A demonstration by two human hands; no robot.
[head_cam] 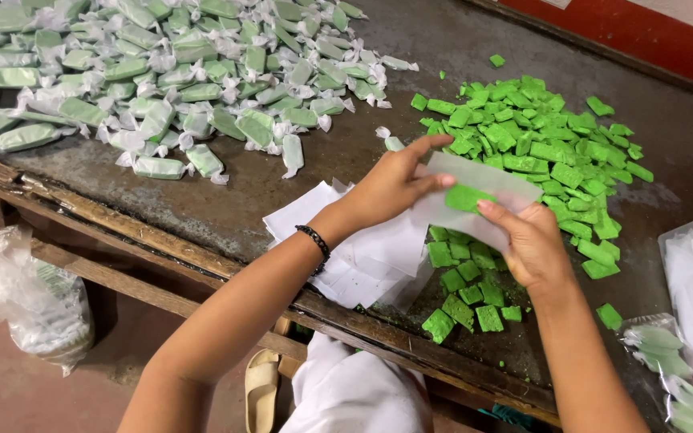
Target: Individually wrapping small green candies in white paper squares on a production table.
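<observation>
Midair, wrapper [475, 192] between both hands [459, 216].

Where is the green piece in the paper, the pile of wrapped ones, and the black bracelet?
green piece [467, 197]: head view, middle of the piece lying on the paper.
pile of wrapped ones [162, 72]: head view, middle of the heap.
black bracelet [315, 241]: head view, band on the left wrist.

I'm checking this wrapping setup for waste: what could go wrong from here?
The green piece lies loosely on the thin wrapper sheet held in the air by the left hand and right hand; it might slip off. Bare green pieces near the table edge could fall.
</observation>
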